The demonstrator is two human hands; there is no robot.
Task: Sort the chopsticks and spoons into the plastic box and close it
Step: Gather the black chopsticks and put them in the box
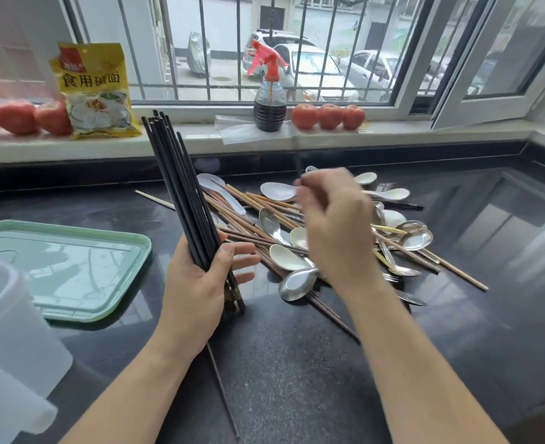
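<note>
From the head camera we look down on a dark polished countertop (297,379) below a barred window. On the white sill (181,139) stand a yellow food packet (95,91), a spray bottle (269,100) with a red trigger and dark liquid, and tomatoes (329,116) in two rows, one at each end. At the left edge lies a pale green lid (69,267), flat on the counter, and nearer us the translucent plastic box (5,315), only partly in frame. In the middle of the counter we see a loose heap of brown wooden chopsticks (258,203) crossing at many angles, mixed with white ceramic spoons (279,191) and metal spoons (297,283); one brown chopstick (223,395) runs out from under our left wrist toward us. Our left hand (197,283) grips a bundle of black chopsticks (181,187), thumb curled across them, fingers partly spread behind; the bundle stands nearly upright, its long axis leaning up and to the left, lower ends near the counter. Our right hand (332,219) hovers over the heap and hides part of it, fingers curled together; it is blurred, and a faint thin streak rises from the fingertips, so we cannot tell whether it holds anything.
</note>
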